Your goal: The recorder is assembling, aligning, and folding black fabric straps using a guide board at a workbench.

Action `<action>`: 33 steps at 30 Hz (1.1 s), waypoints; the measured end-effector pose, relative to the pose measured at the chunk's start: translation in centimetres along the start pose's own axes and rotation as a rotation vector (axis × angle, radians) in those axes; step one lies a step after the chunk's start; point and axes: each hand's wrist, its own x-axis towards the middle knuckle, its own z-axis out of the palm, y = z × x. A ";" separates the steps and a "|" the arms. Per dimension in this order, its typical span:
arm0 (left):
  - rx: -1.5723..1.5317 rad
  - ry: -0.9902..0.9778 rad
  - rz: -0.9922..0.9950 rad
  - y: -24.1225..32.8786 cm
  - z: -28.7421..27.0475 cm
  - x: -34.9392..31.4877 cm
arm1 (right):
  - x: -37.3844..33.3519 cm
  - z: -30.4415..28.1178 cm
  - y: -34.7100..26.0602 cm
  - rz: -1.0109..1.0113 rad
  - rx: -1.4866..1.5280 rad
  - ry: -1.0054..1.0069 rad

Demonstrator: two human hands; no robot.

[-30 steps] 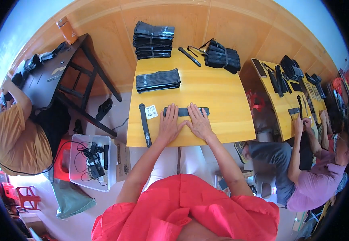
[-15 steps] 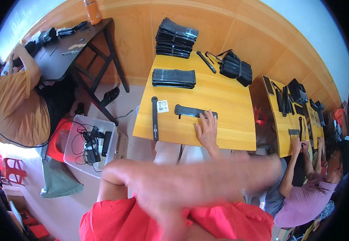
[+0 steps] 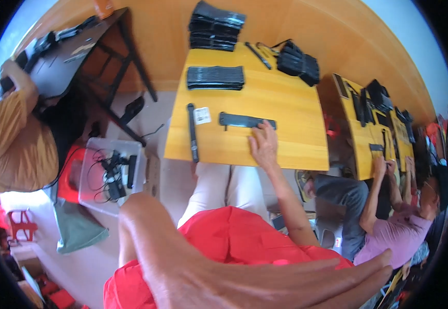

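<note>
Nearest to us, our left hand [image 3: 224,282] is raised high in front of our red shirt [image 3: 224,232], open and holding nothing that we can see, its long fingers stretched out toward our right side. Beyond it, our right hand [image 3: 264,148] reaches over the yellow table [image 3: 298,136], loosely open, its fingertips resting on the right end of a flat black piece [image 3: 238,121] without closing around it. That piece lies flat, its long axis running side to side across us, the end under our fingers slightly nearer than the far-left end; near that left end a small dark tab points back toward us. Left of our right hand, well apart from it, a slim black strap [image 3: 193,136] lies with its long axis pointing away from us, nearly at right angles to the flat piece, its rounded head at the far end and a white label [image 3: 202,115] just right of that head. Past both hands sits a low black stack [image 3: 215,78], its long side also crosswise; farther still are a taller black stack [image 3: 216,27], another slim strap [image 3: 258,55] slanting rightward toward us, and a tied black bundle [image 3: 298,64].
</note>
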 end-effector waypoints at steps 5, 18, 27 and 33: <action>-0.195 0.118 -0.038 -4.2 -0.1 0.6 | -0.8 -0.2 1.3 0.001 -0.034 -0.018; 0.006 1.404 -0.484 -8.5 -2.1 -18.2 | -1.1 2.6 -11.4 -0.300 0.230 -0.310; 0.237 1.890 -0.464 -7.6 0.7 -23.4 | -0.8 4.9 -10.5 -0.371 0.219 -0.294; 0.199 1.675 -0.525 -8.4 -4.2 -18.5 | 3.9 -0.8 -11.0 0.068 0.593 0.052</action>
